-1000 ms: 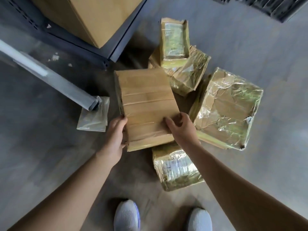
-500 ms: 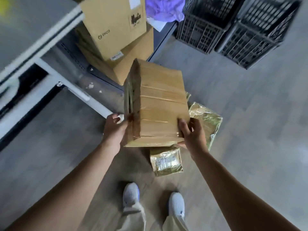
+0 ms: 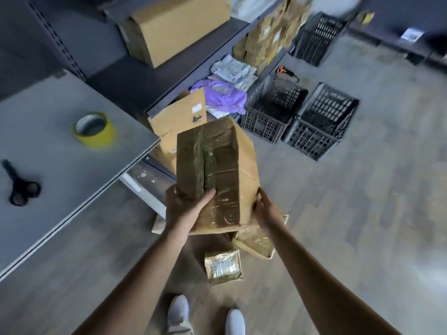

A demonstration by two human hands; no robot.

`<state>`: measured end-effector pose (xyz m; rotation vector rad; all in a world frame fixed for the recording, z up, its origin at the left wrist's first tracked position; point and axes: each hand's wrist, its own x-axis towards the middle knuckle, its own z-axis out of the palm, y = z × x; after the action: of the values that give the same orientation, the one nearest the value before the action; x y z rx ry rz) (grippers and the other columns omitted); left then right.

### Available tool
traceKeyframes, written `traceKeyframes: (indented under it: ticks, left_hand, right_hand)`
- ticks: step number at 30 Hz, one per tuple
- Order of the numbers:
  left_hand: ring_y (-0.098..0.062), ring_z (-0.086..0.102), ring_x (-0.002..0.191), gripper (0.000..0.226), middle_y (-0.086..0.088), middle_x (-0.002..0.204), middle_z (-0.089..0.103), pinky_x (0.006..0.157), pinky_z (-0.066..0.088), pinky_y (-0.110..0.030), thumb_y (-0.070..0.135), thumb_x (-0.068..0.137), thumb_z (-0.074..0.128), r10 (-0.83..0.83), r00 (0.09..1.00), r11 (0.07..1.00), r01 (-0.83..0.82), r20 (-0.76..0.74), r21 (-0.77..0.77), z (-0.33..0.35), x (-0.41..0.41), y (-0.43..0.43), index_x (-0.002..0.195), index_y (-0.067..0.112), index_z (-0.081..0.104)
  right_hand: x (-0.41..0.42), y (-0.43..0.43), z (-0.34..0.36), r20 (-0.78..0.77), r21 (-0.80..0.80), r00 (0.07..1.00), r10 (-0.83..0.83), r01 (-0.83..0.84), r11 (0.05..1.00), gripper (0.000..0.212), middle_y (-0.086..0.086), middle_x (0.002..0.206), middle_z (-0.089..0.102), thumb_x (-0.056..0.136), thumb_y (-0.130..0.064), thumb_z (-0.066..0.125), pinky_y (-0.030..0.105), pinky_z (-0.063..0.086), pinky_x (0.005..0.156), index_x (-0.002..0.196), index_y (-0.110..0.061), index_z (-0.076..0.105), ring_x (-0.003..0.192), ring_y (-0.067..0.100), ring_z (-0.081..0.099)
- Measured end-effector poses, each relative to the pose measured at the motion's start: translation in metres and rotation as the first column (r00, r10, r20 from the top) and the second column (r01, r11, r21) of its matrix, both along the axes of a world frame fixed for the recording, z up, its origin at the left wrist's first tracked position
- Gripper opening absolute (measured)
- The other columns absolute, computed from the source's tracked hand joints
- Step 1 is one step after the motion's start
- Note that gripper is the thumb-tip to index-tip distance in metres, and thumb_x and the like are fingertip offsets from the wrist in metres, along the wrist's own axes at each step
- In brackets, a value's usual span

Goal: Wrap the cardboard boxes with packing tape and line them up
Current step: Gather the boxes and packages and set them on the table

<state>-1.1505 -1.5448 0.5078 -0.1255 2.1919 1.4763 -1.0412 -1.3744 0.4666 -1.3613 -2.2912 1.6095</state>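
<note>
I hold a brown cardboard box [image 3: 217, 170] in the air above the floor, its taped end face turned toward me. My left hand [image 3: 183, 209] grips its lower left corner, thumb across the taped face. My right hand [image 3: 264, 211] holds the lower right side. Below it on the floor lie tape-wrapped boxes, a small one [image 3: 223, 266] and a larger one [image 3: 256, 240] partly hidden by the held box. A yellow roll of packing tape [image 3: 94, 130] and black scissors [image 3: 20, 187] lie on the grey table [image 3: 48, 213] to the left.
A dark shelf [image 3: 154, 76] behind carries a large carton [image 3: 174, 27], smaller wrapped parcels [image 3: 271, 39] and purple cloth [image 3: 221, 95]. Black plastic crates [image 3: 297, 117] stand on the floor at the right. Another carton [image 3: 179, 119] leans under the table edge. My shoes [image 3: 205, 315] are below.
I have lifted the box up off the pile and turned it so its taped end faces me. My view rose, and the table with tape and scissors came into sight.
</note>
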Motion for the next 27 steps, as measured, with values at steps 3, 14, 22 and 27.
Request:
traceKeyframes:
  ticks: [3,14,22,27]
  left_hand:
    - [-0.027,0.057,0.113,0.106,-0.007,0.12,0.059,0.096,0.049,-0.045,0.066,0.035,0.085,-0.006,0.998,0.993,-0.002,-0.063,-0.118,0.036,0.007,0.003,0.12,0.013,0.05]
    - [-0.039,0.044,0.122,0.104,-0.023,0.13,0.047,0.1,0.042,-0.045,0.062,0.058,0.079,0.0,0.924,0.933,-0.138,-0.382,-0.333,0.142,0.041,-0.011,0.132,0.0,0.04]
    - [-0.038,0.057,0.106,0.071,-0.018,0.112,0.056,0.087,0.049,-0.044,0.042,0.069,0.075,0.1,0.897,0.922,-0.246,-0.431,-0.298,0.197,0.044,-0.061,0.117,0.003,0.04]
    - [-0.033,0.058,0.106,0.077,-0.015,0.119,0.056,0.082,0.05,-0.036,0.046,0.073,0.075,0.122,0.912,0.924,-0.249,-0.391,-0.291,0.214,0.026,-0.119,0.123,0.006,0.034]
  right_hand:
    - [-0.001,0.003,0.037,0.009,-0.093,1.0,-0.005,0.005,0.996,0.033,0.013,0.111,0.063,0.1,-0.02,0.04,0.041,0.047,0.093,0.123,-0.011,0.062,0.104,0.027,0.058]
    - [-0.021,-0.043,0.166,-0.278,0.109,0.949,0.15,-0.124,0.986,0.071,-0.016,0.1,0.06,0.072,-0.046,0.078,0.023,0.044,0.076,0.13,-0.029,0.041,0.093,0.004,0.061]
    - [-0.045,-0.091,0.216,-0.324,0.367,0.886,0.333,-0.207,0.907,0.078,0.007,0.115,0.065,0.069,-0.046,0.078,0.036,0.05,0.078,0.132,-0.022,0.039,0.104,0.029,0.061]
    - [-0.072,-0.14,0.239,-0.259,0.46,0.846,0.465,-0.316,0.83,0.078,0.011,0.12,0.063,0.078,-0.051,0.07,0.034,0.044,0.074,0.138,-0.019,0.033,0.106,0.033,0.06]
